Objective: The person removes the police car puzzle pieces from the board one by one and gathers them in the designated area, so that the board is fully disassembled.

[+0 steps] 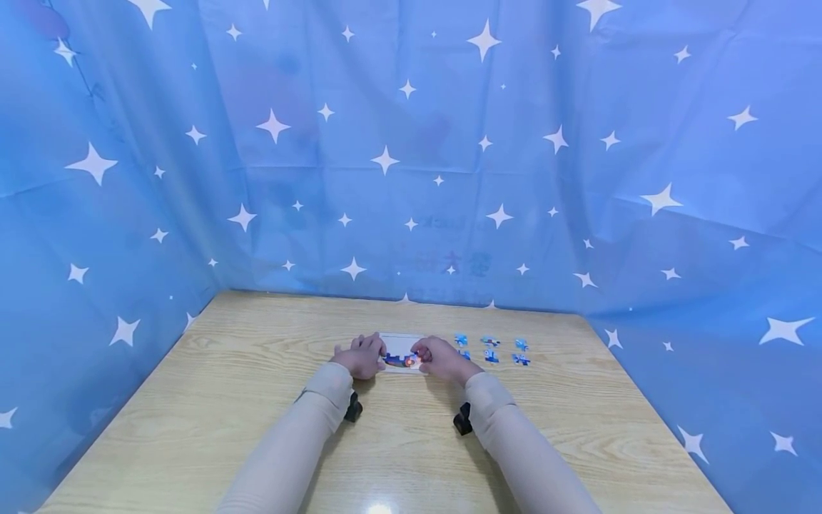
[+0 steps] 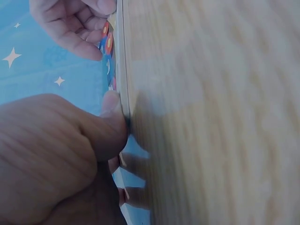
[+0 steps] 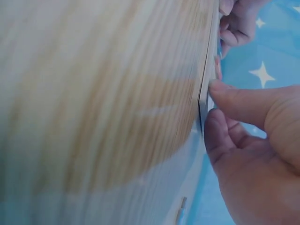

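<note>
A small jigsaw board (image 1: pixel 398 343) with a white border lies on the table between both hands. Dark blue, red and orange pieces (image 1: pixel 399 361) fill its near part, while its far part shows pale. My left hand (image 1: pixel 362 356) holds the board's left end, its thumb on the near edge and fingers bent at the side. At the right end my right hand (image 1: pixel 442 358) grips the board; in the right wrist view its thumb (image 3: pixel 225 93) lies on the near rim (image 3: pixel 204 101) and the forefinger is curled beside it. The other right fingertips are partly hidden.
Several loose blue jigsaw pieces (image 1: pixel 491 355) lie in two rows right of the board, close to my right hand. The pale wooden table (image 1: pixel 411 457) ends at a blue star-patterned curtain (image 1: pixel 411 193) behind and on both sides. Black wrist cameras hang under both forearms.
</note>
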Tool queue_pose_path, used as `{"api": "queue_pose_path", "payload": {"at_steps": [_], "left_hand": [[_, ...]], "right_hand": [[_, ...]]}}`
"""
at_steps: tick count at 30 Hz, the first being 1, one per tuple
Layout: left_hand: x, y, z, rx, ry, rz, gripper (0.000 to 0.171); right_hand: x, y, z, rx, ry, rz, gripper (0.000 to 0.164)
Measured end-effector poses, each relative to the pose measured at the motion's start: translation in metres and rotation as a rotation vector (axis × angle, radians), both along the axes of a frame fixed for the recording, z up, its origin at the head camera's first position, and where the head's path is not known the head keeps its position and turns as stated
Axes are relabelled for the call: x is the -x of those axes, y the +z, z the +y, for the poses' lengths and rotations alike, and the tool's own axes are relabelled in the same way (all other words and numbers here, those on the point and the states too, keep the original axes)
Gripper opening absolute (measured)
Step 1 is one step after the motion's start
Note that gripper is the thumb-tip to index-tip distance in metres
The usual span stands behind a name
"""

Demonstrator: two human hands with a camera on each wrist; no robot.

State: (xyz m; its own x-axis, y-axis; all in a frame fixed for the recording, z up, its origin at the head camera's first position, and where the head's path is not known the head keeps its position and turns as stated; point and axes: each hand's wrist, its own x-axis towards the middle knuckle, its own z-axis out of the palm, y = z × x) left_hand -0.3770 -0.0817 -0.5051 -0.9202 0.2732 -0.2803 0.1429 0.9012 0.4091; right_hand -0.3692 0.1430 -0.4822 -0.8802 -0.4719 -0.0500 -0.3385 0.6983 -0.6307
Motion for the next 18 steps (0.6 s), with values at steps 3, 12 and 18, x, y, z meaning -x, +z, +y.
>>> {"api": "queue_pose_path", "payload": {"at_steps": [3, 12, 18], "left_hand": [[-0.0039, 0.0036, 0.0012, -0.011, 0.005, 0.012, 0.010], [-0.0072, 0.0068, 0.0027, 0.007, -0.062, 0.036, 0.024], [-0.0085, 0.0061, 0.0028, -0.016, -0.058, 0.042, 0.025]], "right_hand": [[0.0005, 0.0004, 0.0009, -0.020, 0.019, 0.013, 0.035], [-0.0013, 0.0074, 0.0005, -0.051, 0.072, 0.005, 0.036], [-0.0029, 0.0075, 0.0011, -0.043, 0.067, 0.033, 0.036]]}}
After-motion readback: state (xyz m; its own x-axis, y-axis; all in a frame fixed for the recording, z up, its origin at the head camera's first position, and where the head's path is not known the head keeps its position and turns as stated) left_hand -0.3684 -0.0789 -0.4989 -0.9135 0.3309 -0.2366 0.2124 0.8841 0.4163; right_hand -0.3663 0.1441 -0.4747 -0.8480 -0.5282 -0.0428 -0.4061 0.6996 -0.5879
